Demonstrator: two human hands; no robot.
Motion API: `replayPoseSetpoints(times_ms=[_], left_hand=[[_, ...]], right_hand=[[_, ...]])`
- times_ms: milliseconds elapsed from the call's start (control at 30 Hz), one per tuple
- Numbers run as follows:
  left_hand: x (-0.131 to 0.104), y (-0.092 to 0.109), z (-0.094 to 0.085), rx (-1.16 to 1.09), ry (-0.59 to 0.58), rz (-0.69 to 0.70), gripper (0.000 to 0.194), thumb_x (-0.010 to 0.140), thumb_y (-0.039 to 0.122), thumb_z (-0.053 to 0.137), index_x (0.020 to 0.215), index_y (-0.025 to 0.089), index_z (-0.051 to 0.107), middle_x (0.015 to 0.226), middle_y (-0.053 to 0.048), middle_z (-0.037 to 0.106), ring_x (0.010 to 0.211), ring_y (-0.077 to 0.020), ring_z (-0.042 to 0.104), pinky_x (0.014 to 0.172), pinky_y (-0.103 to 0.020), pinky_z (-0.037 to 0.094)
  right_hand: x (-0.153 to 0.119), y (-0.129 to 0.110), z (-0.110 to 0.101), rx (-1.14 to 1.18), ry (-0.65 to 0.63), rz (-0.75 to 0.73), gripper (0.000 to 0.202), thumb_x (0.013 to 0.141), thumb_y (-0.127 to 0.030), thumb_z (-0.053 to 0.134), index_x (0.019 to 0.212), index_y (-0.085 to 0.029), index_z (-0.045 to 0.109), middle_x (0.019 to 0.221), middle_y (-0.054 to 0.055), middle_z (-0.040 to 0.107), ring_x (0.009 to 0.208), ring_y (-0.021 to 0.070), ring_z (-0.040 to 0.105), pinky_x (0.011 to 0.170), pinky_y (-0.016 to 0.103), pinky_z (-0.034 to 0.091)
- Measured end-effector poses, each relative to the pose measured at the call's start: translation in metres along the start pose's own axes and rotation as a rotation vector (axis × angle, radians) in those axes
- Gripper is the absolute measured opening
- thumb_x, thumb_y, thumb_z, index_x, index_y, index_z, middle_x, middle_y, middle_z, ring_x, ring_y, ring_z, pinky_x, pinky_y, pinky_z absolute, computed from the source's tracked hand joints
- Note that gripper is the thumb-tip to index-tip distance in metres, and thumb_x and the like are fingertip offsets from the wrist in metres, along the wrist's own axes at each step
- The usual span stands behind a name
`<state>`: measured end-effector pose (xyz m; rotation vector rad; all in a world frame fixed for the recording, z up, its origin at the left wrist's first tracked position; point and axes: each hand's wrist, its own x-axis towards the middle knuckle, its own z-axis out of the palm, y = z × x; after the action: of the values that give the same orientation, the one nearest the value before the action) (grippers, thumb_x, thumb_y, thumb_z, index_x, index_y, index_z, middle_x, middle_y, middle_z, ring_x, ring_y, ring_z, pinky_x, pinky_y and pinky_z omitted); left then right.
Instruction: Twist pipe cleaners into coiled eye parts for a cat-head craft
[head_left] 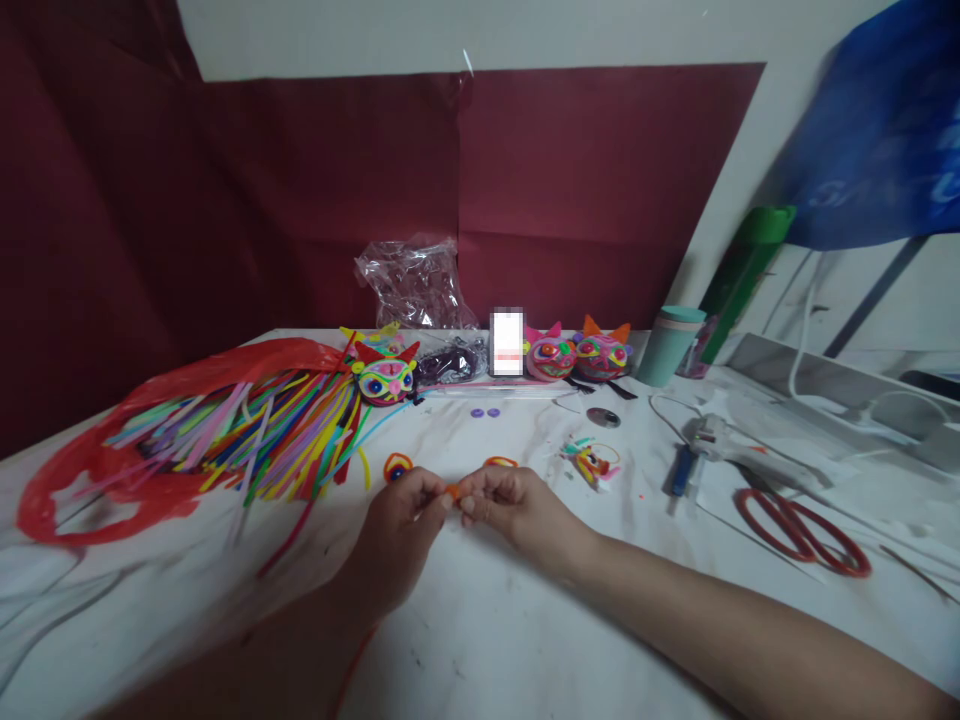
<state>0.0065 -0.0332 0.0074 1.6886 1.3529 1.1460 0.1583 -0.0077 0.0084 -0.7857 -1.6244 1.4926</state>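
Both hands meet over the middle of the table, fingertips pinched on a small orange pipe cleaner (pixel 452 491). My left hand (pixel 401 530) has its thumb and forefinger closed on one side of it. On the other side, my right hand (pixel 510 505) pinches with its fingers curled. An orange-red strand runs down past my left wrist; I cannot tell whether it joins the held piece. Just beyond my left hand lies an orange loop with a dark blue eye (pixel 397 466). Behind my right hand, a similar orange-yellow loop (pixel 500 461) is partly hidden.
Many coloured pipe cleaners (pixel 277 440) spill from a red plastic bag (pixel 67 490) at left. Decorated animal heads (pixel 386 378) stand at the back, near a bright phone (pixel 507 342). Purple buttons (pixel 478 413) lie ahead. Rightward are a glue gun (pixel 739 450), red-handled scissors (pixel 802 535) and a green cup (pixel 669 348).
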Motion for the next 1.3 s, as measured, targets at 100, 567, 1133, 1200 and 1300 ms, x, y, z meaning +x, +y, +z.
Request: replayPoseSetpoints(times_ms=[100, 567, 1133, 1200, 1300], left_hand=[[-0.002, 0.0, 0.002, -0.049, 0.039, 0.01, 0.014, 0.074, 0.027, 0.047, 0.063, 0.018, 0.046, 0.055, 0.006, 0.04, 0.049, -0.0085, 0.035, 0.045, -0.019, 0.028], [0.0, -0.002, 0.003, 0.081, -0.092, -0.044, 0.013, 0.072, 0.024, 0.048, 0.06, 0.018, 0.046, 0.051, 0.006, 0.04, 0.048, -0.0093, 0.037, 0.046, -0.02, 0.028], [-0.003, 0.001, 0.002, 0.054, 0.014, 0.023, 0.012, 0.072, 0.024, 0.046, 0.061, 0.019, 0.046, 0.053, 0.006, 0.038, 0.048, -0.0094, 0.035, 0.047, -0.02, 0.028], [-0.006, 0.002, 0.004, 0.061, 0.022, 0.016, 0.012, 0.072, 0.025, 0.047, 0.061, 0.019, 0.046, 0.053, 0.006, 0.039, 0.049, -0.0095, 0.036, 0.047, -0.02, 0.028], [-0.007, 0.005, 0.006, 0.073, 0.029, -0.005, 0.013, 0.07, 0.028, 0.049, 0.062, 0.018, 0.049, 0.055, 0.005, 0.044, 0.052, -0.0106, 0.039, 0.049, -0.021, 0.03]], right_hand=[[-0.002, 0.005, 0.008, 0.058, 0.085, -0.006, 0.031, 0.065, -0.044, 0.066, 0.072, -0.015, 0.057, 0.062, -0.002, 0.053, 0.058, 0.0101, 0.046, 0.059, 0.025, 0.037], [-0.006, 0.005, -0.001, -0.34, 0.083, -0.125, 0.019, 0.081, -0.031, 0.049, 0.068, -0.017, 0.05, 0.06, -0.003, 0.044, 0.056, 0.01, 0.039, 0.052, 0.022, 0.032], [-0.003, 0.007, 0.004, -0.035, 0.077, -0.028, 0.031, 0.069, -0.045, 0.063, 0.071, -0.015, 0.057, 0.062, -0.002, 0.051, 0.058, 0.0099, 0.044, 0.058, 0.023, 0.036], [-0.007, 0.008, 0.007, -0.068, 0.131, -0.049, 0.03, 0.07, -0.045, 0.062, 0.069, -0.015, 0.057, 0.061, -0.002, 0.05, 0.057, 0.0097, 0.043, 0.055, 0.023, 0.035], [-0.01, 0.008, 0.008, -0.125, 0.152, -0.089, 0.029, 0.074, -0.044, 0.058, 0.068, -0.016, 0.055, 0.061, -0.002, 0.049, 0.058, 0.0101, 0.042, 0.055, 0.022, 0.035]])
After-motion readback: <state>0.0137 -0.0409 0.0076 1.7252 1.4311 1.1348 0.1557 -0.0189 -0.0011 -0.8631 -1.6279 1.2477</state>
